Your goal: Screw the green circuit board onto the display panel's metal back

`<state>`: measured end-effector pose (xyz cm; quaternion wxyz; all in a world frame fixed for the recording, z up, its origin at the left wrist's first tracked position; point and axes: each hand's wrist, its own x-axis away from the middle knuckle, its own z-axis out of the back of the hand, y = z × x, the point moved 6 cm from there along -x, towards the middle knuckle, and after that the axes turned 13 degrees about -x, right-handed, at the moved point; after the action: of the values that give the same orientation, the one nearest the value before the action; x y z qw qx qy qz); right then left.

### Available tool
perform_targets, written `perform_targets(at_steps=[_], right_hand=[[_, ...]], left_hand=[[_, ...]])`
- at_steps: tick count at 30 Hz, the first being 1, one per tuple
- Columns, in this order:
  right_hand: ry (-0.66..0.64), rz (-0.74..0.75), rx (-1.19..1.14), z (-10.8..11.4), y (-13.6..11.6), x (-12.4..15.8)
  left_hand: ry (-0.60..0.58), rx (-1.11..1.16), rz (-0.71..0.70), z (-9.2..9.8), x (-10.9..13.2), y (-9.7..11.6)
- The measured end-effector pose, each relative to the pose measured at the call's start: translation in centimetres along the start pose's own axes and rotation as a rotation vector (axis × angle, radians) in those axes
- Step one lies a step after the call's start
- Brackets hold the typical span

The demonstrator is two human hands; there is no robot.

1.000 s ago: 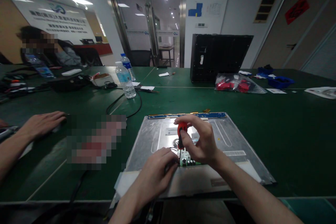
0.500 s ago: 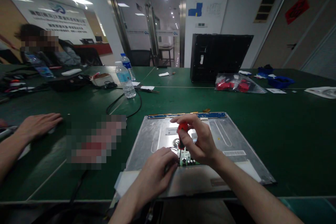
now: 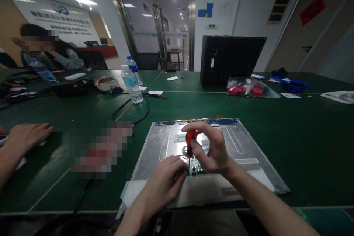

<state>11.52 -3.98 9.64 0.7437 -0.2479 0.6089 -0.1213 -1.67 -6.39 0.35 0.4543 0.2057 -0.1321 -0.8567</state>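
A silver metal panel [image 3: 235,184] lies flat on the green table, with a small green circuit board [image 3: 197,166] near its middle. My right hand [image 3: 211,147] grips a red and black screwdriver [image 3: 190,140], held upright with its tip down at the board's left edge. Beside that tip, my left hand [image 3: 167,177] rests on the panel with its fingers curled together; whatever is between the fingertips is too small to make out. A blue strip [image 3: 229,121] runs along the panel's far edge.
Water bottles [image 3: 132,84] stand beyond the panel to the left, near a black cable. A black monitor [image 3: 232,61] and a bag of red items [image 3: 246,89] are at the back. Another person's hand [image 3: 30,134] is at the left; a person sits farther back.
The screwdriver's handle has shifted slightly left and stands more upright, and my right fingers have opened a little around it. The other person's hand at the left has moved left.
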Motion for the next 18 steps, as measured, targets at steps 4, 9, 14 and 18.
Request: perform_targets(at_steps=[4, 9, 14, 18], right_hand=[[0.052, -0.028, 0.016, 0.06, 0.37, 0.21], [0.076, -0.092, -0.143, 0.11, 0.68, 0.5], [0.022, -0.109, -0.147, 0.13, 0.34, 0.39], [0.034, -0.082, -0.024, 0.19, 0.26, 0.08]], left_hand=[[0.005, -0.01, 0.007, 0.24, -0.05, 0.21], [0.007, -0.019, -0.002, 0.1, -0.07, 0.11], [0.011, -0.015, -0.006, 0.04, -0.04, -0.01], [-0.01, -0.001, 0.005, 0.03, -0.03, 0.05]])
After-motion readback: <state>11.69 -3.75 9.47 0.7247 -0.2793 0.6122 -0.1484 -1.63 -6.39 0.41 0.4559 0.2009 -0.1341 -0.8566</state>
